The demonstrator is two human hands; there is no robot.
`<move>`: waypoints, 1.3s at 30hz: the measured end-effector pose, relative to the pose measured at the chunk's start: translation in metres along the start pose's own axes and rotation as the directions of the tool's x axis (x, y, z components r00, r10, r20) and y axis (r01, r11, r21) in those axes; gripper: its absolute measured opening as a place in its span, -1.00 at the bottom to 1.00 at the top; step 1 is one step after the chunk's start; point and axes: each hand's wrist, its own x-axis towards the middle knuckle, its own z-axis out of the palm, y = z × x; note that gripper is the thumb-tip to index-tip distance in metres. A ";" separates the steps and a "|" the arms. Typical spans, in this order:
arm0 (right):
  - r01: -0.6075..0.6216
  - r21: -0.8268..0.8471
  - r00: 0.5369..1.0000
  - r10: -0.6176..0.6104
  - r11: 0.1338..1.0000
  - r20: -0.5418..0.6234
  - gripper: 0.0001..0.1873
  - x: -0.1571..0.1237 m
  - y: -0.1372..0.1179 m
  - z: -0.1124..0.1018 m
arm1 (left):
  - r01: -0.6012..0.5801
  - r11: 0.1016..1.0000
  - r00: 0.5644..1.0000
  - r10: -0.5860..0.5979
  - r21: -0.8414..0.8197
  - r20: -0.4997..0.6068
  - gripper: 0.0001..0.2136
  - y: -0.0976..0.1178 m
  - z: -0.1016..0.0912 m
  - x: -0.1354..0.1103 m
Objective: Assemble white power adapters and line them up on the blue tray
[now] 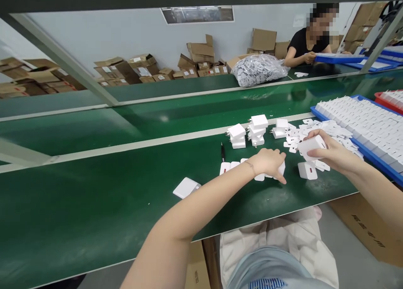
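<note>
My right hand (335, 154) grips a white plug charger (310, 148) between thumb and fingers, above the bench. Just below it, another white charger (307, 170) with a red port rests on the green bench. My left hand (268, 161) reaches across with its thumb and fingers around a white charger (281, 170), partly hidden by the fingers. Beneath the left wrist runs a row of white chargers (224, 168), partly covered by the arm. Small flat white pieces (335, 129) lie in a loose heap beyond my right hand.
Stacked chargers (258, 130) stand behind my hands, near a black pen (223, 152). A single white charger (185, 187) lies left. At right is a blue tray (382, 166) filled with white parts. Across the line, a person (310, 41) holds another tray beside a full plastic bag (260, 69).
</note>
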 end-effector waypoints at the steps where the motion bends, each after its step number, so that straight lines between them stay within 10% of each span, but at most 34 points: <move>1: -0.006 -0.001 0.999 0.006 1.000 -0.036 -0.52 -0.005 -0.001 -0.005 | 0.001 1.000 1.000 -0.001 0.019 -0.006 -0.30 0.003 0.002 0.003; 10: 0.063 0.160 0.990 -0.042 0.985 -0.132 -0.53 -0.013 0.012 -0.026 | -0.048 0.994 0.988 0.062 0.100 -0.140 -0.54 0.019 -0.007 0.001; 15: 0.325 -0.238 0.944 -0.330 0.915 0.020 -0.57 -0.034 0.006 -0.017 | -0.107 0.991 0.857 0.050 -0.083 -0.512 -0.49 0.027 -0.014 -0.050; 19: 0.468 -0.330 0.882 -0.413 0.820 0.224 -0.52 -0.052 0.002 -0.002 | -0.218 0.945 0.783 0.021 -0.242 -0.622 -0.42 0.033 0.008 -0.085; 26: 0.534 -0.007 0.770 -0.482 0.845 0.418 -0.56 -0.045 0.036 0.040 | -0.270 0.892 0.778 -0.020 -0.363 -0.629 -0.32 0.048 0.057 -0.092; 32: 0.283 0.157 0.848 -0.323 0.946 0.420 -0.08 -0.047 0.064 0.049 | -0.326 0.806 0.819 -0.021 -0.495 -0.574 -0.31 0.054 0.065 -0.089; 39: 0.037 0.272 0.803 -0.190 0.962 0.564 0.05 -0.057 0.079 0.058 | -0.383 0.792 0.870 0.137 -0.474 -0.474 -0.17 0.055 0.048 -0.081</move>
